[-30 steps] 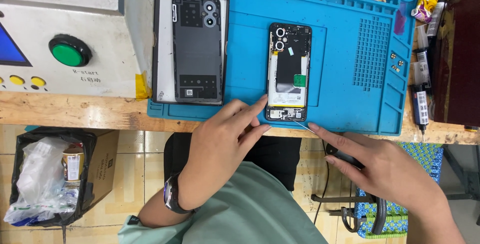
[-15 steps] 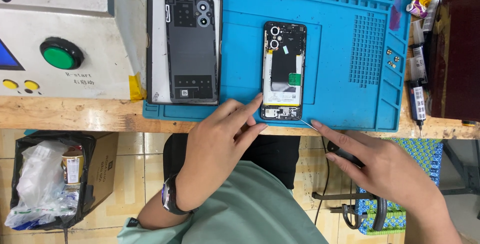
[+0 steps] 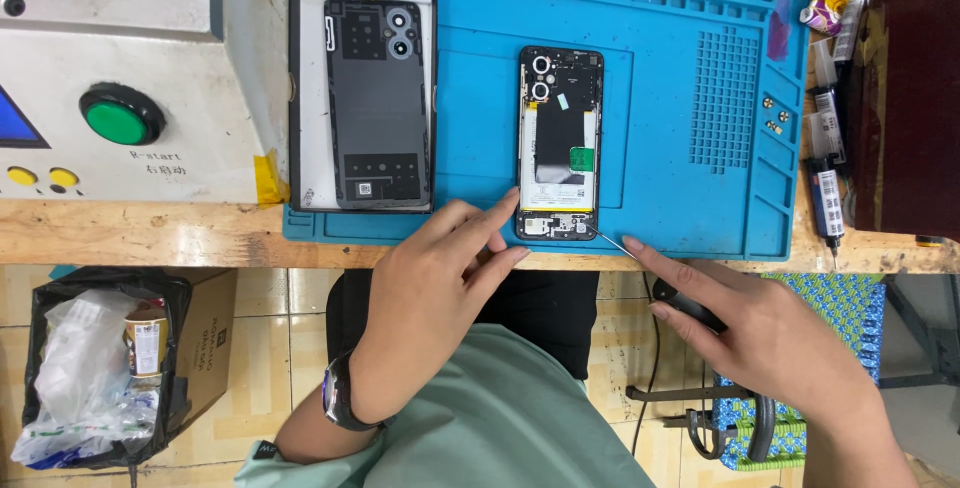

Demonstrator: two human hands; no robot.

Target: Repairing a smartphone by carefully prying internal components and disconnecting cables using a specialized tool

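Phone unmoved | left fingers touching bottom-left corner | screwdriver tip bottom-right

Person at the bench: bare left hand and bare right hand, both forearms uncovered. Dark wristwatch with a rounded bluish face strapped just behind the left hand. Pale green short-sleeved shirt between the arms; dark trousers between the hands.

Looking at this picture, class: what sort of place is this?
Probably a phone repair bench: an opened phone lies on a blue work mat, its back cover beside it, and the right hand holds a thin tool.
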